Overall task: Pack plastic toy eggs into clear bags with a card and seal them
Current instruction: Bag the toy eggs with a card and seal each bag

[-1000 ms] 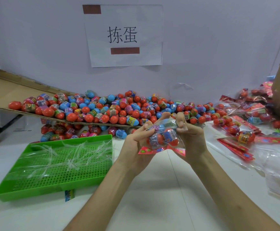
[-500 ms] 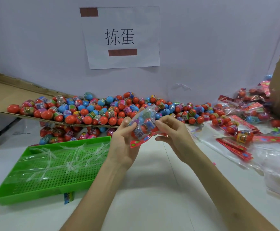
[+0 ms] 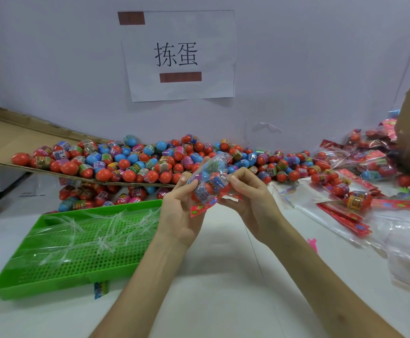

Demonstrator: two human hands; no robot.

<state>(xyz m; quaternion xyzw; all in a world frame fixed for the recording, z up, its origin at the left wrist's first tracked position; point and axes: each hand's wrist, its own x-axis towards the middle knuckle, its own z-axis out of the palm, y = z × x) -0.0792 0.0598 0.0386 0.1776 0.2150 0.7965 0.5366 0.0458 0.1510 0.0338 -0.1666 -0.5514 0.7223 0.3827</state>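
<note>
Holding the clear bag [image 3: 212, 176] above the surface [image 3: 223, 269], just before the egg pile [image 3: 135, 162], we have our left grip [image 3: 179, 214] curled round its side to steady the eggs [image 3: 202, 191] while our right grip [image 3: 252, 203] pinches its edge by the red card [image 3: 200, 209], probably for sealing.

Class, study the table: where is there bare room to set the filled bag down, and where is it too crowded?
The filled bag fits on bare table in front, between the green tray and the clear bag stack; a smaller strip lies left of the tray. Crowded: the loose eggs at the back, the packed bags on the right.
</note>
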